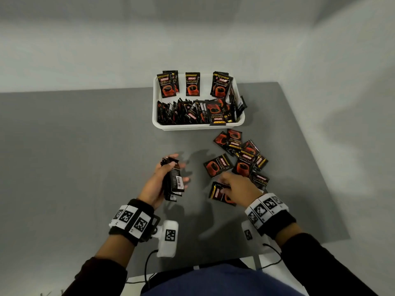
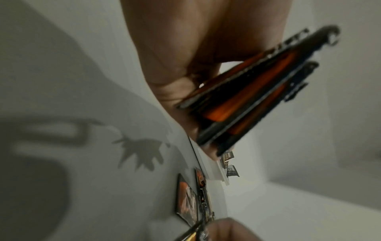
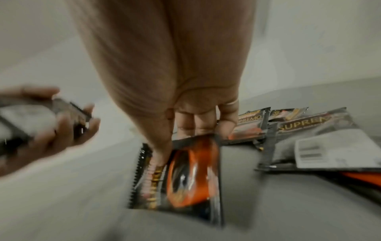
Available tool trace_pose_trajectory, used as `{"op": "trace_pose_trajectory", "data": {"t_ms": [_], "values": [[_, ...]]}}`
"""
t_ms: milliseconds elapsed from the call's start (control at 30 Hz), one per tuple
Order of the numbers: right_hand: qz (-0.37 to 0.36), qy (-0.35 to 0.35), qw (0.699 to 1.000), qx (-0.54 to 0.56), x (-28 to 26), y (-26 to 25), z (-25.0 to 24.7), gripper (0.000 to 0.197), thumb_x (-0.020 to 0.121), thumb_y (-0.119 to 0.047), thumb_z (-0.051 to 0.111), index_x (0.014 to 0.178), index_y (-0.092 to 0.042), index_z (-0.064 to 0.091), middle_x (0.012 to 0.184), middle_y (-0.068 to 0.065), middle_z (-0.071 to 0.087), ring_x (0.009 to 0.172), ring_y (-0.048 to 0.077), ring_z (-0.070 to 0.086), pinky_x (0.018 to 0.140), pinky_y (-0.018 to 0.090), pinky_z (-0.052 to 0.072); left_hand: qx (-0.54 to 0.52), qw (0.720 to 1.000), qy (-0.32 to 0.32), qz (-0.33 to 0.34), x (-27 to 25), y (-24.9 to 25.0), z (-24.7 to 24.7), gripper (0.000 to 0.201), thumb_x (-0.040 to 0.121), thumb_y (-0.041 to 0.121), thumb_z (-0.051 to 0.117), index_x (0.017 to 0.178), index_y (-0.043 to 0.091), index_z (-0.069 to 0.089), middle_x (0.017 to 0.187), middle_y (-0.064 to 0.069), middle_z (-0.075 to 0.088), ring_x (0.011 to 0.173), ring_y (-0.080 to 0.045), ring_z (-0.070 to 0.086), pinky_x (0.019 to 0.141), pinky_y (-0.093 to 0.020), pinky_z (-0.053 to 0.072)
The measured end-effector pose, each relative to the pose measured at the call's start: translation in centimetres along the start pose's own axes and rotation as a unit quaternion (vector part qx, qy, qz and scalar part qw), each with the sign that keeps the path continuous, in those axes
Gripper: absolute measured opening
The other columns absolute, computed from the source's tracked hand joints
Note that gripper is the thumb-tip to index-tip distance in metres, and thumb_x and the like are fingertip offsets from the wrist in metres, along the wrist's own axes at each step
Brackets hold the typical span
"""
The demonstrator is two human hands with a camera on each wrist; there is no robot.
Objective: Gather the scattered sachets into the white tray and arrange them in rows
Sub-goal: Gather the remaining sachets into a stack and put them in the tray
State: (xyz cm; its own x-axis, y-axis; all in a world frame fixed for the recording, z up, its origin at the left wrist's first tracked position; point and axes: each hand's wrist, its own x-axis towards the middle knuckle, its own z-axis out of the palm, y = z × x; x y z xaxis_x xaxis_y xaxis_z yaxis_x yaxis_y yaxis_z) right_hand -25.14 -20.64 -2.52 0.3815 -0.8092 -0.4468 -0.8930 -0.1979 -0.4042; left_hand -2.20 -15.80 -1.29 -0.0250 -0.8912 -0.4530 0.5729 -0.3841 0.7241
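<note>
My left hand [image 1: 159, 182] grips a stack of sachets [image 1: 173, 182] at 9 o'clock of table centre. My right hand [image 1: 237, 189] pinches one sachet [image 1: 218, 192], seemingly just lifted, though blur obscures contact. Loose sachets [image 1: 241, 154] lie at 3 o'clock; the white tray [image 1: 198, 126], part-filled, sits at 12 o'clock.

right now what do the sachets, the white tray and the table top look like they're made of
Sachets, like the one the right hand pinches: thin glossy printed film, probably foil-lined plastic, judging by glare and serrated edges.

White tray: looks like moulded plastic, smooth and matte, with a rolled rim.

Table top: flat matte grey, no glare; laminate or a mat, I cannot tell which.
</note>
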Motion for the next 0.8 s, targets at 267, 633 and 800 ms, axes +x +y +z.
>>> {"op": "trace_pose_trajectory", "data": {"t_ms": [267,633,800], "values": [[-0.057,0.174,0.932,0.313,-0.6,-7.3,-1.3,0.017,0.080,-0.016,0.071,0.079,-0.025,0.056,0.080,-0.011,0.060,0.076,0.003,0.057,0.071,0.011,0.043,0.046,0.997,0.039,0.054,-0.1,-1.7,2.0,0.018,0.093,0.011,0.047,0.106,0.020,0.056,0.099,-0.006,0.064,0.072,-0.013,0.070,0.058,-0.027,0.057],[-0.109,0.189,0.955,0.200,-1.4,-9.2,-0.8,0.017,0.084,-0.013,0.060,0.075,0.001,0.060,0.073,0.006,0.060,0.071,0.021,0.056,0.064,0.028,0.042,0.125,0.984,0.011,0.128,-0.5,-1.4,3.2,0.038,0.084,0.007,0.060,0.113,0.031,0.051,0.082,0.004,0.063,0.074,-0.010,0.067,0.063,-0.023,0.056],[-0.092,0.018,0.922,0.375,-1.2,-7.2,-2.1,0.027,0.088,-0.013,0.060,0.116,-0.014,0.063,0.083,-0.009,0.068,0.076,0.002,0.064,0.069,0.017,0.051,0.046,0.995,0.054,0.076,-0.8,-0.6,2.3,0.016,0.093,0.006,0.046,0.100,0.020,0.052,0.084,-0.007,0.058,0.060,-0.013,0.066,0.055,-0.027,0.056]]}}
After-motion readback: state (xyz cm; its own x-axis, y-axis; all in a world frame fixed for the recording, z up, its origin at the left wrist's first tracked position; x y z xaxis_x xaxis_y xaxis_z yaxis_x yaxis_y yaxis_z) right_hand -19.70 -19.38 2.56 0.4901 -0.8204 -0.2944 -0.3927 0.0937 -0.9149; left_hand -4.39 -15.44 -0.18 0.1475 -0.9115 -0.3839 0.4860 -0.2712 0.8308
